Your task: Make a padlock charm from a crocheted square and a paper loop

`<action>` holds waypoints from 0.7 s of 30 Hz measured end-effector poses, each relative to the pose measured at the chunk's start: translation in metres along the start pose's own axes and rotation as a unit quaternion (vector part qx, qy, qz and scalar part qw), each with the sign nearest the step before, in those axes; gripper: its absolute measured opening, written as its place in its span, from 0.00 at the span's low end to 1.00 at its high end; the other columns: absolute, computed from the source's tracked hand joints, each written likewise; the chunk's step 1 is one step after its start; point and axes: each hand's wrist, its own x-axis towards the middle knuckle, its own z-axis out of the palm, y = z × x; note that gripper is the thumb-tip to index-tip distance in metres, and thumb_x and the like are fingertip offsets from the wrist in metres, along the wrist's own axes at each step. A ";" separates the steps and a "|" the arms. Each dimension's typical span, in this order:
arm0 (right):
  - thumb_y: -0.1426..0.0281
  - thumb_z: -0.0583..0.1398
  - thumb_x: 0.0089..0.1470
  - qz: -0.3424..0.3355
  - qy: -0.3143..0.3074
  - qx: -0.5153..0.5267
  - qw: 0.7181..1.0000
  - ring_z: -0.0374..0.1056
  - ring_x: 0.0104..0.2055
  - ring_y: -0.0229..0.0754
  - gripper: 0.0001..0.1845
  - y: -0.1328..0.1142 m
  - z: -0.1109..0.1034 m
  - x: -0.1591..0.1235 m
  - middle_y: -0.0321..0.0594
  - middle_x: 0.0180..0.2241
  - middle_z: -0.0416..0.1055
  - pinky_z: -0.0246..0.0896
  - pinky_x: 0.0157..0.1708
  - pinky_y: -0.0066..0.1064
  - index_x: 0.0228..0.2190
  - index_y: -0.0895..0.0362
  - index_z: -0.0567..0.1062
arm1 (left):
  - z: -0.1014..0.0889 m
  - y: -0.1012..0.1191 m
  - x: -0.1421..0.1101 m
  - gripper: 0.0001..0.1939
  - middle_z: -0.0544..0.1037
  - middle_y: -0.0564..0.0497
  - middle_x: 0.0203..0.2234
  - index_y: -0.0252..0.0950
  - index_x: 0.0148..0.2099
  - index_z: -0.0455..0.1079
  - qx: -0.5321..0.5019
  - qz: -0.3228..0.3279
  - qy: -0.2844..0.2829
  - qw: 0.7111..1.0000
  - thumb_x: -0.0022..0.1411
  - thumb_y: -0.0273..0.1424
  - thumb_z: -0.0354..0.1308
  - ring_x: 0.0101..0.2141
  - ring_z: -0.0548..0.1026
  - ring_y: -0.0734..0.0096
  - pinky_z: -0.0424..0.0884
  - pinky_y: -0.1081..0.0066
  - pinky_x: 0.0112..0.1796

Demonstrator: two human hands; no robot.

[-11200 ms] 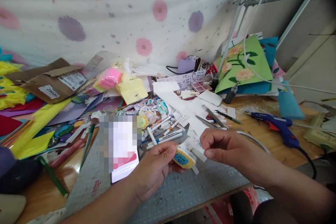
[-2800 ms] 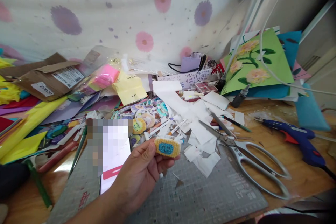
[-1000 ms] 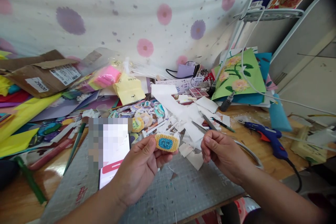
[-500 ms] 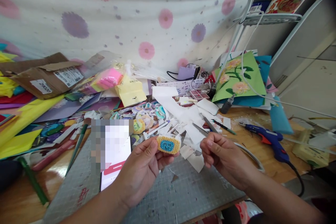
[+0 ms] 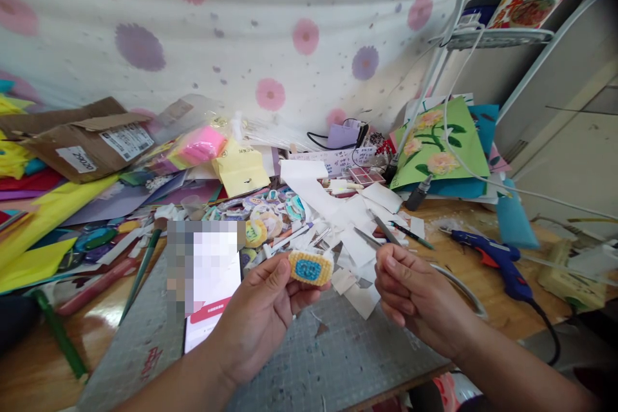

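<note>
While pinching yellow knit-textured piece (image 5: pixel 310 269) with blue centre between thumb and fingers of left hand (image 5: pixel 263 312), just below centre of frame, patterned side facing camera. Clenched loosely, thumb against index finger, with right hand (image 5: pixel 418 293) to right of piece and apart from it; cannot tell whether grasping anything. Partly hidden behind right hand: metal scissors (image 5: pixel 385 230), blades toward centre, handle loop toward lower right; contact with hand, cannot tell. Just right of piece, white paper scraps (image 5: pixel 362 299). Below hands, grey cutting mat (image 5: pixel 338 360) across lower centre. Left of left hand, phone (image 5: pixel 205 333) with lit screen, partly pixelated. Further left, paintbrush (image 5: pixel 145 264), then green pencil (image 5: pixel 60 335) at lower left. At right of frame, blue glue gun (image 5: pixel 497 254) on wooden table (image 5: pixel 535 299). At middle left, open cardboard box (image 5: pixel 87 141). Right of centre, green sheet with raised flowers (image 5: pixel 444 141), dark bottle (image 5: pixel 418 194) in front. Upper right, noodle cup (image 5: pixel 535 3) on shelf (image 5: pixel 497 38). Across top, floral curtain (image 5: pixel 217 32).
</note>
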 end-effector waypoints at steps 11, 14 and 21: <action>0.75 0.66 0.42 -0.044 -0.035 -0.130 0.990 0.68 0.46 0.45 0.10 -0.004 -0.004 -0.002 0.40 0.46 0.72 0.56 0.49 0.37 0.30 0.54 0.75 | -0.001 0.000 0.000 0.10 0.80 0.43 0.35 0.31 0.38 0.75 0.010 0.003 -0.010 1.000 0.61 0.33 0.57 0.36 0.77 0.65 0.74 0.73 0.34; 0.75 0.64 0.45 -0.086 -0.015 -0.200 0.976 0.68 0.40 0.41 0.07 -0.005 -0.008 0.000 0.36 0.35 0.74 0.59 0.41 0.33 0.28 0.53 0.73 | -0.001 0.000 0.000 0.09 0.80 0.43 0.34 0.31 0.37 0.75 0.006 0.004 -0.012 1.000 0.61 0.33 0.58 0.36 0.77 0.65 0.74 0.73 0.34; 0.73 0.62 0.51 -0.105 -0.011 -0.327 0.939 0.66 0.37 0.38 0.03 -0.014 -0.005 -0.005 0.35 0.33 0.72 0.60 0.37 0.28 0.30 0.53 0.74 | -0.001 -0.003 0.001 0.09 0.80 0.43 0.34 0.31 0.37 0.74 -0.003 0.001 0.001 1.000 0.60 0.33 0.59 0.35 0.77 0.63 0.73 0.72 0.34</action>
